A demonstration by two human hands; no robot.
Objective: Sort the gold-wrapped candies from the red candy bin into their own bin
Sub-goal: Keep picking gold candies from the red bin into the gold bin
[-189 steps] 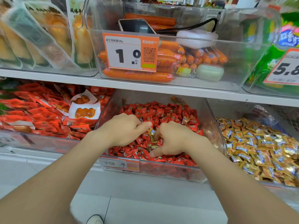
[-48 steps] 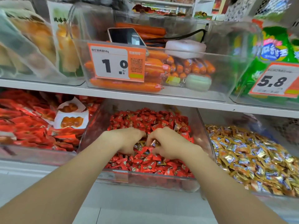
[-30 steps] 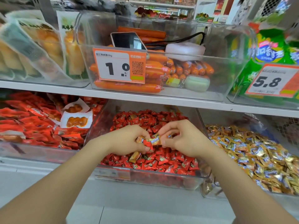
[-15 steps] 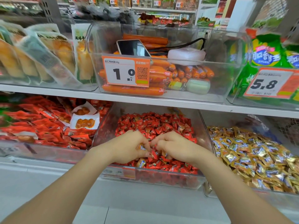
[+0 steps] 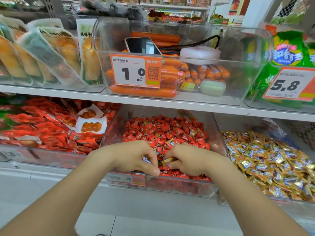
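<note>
A clear bin [image 5: 219, 138] on the lower shelf holds a heap of red candies [image 5: 163, 130] with a few gold-wrapped candies [image 5: 192, 133] mixed in. Both hands are down in its front part, close together. My left hand [image 5: 134, 157] has curled fingers that pinch a gold-and-blue candy [image 5: 147, 160]. My right hand [image 5: 189, 160] pinches another gold candy [image 5: 167, 161] between thumb and fingers. To the right stands the bin of gold-wrapped candies [image 5: 269, 160], heaped full.
A bin of red snack packs [image 5: 47, 130] sits left of the candy bin. The shelf above [image 5: 153, 103] carries a clear bin of orange sausages [image 5: 168, 77] with a phone [image 5: 142, 46], a price tag [image 5: 135, 70], and green bags [image 5: 286, 53] at right.
Both hands lifted a few gold candies above the red heap a second ago, then dropped back into the front of the bin. The camera tilted up slightly.
</note>
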